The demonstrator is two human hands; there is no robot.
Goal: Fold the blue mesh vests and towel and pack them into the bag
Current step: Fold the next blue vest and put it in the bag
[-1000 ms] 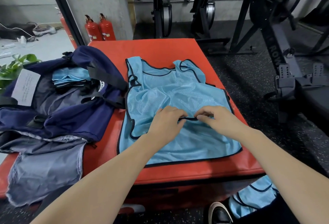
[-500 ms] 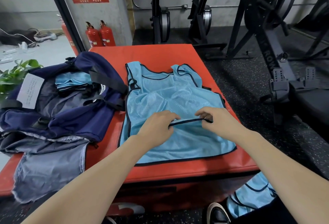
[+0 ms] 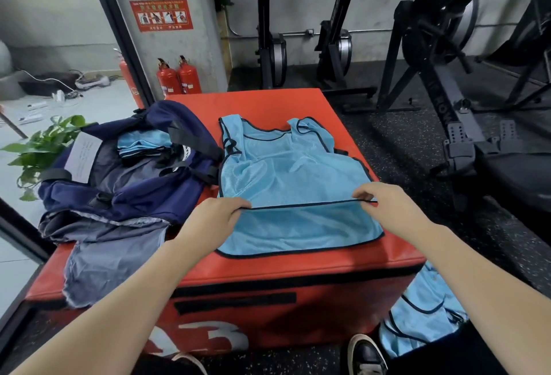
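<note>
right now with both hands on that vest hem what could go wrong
1. The vest lies close to the right edge of the red box; a pull that way by the left hand and right hand could slide it off onto the floor.
2. The mesh is wrinkled near the top, so a fold now may trap creases.
3. The gray towel overhangs the box's near edge beside the bag and might slip off if bumped.
</note>
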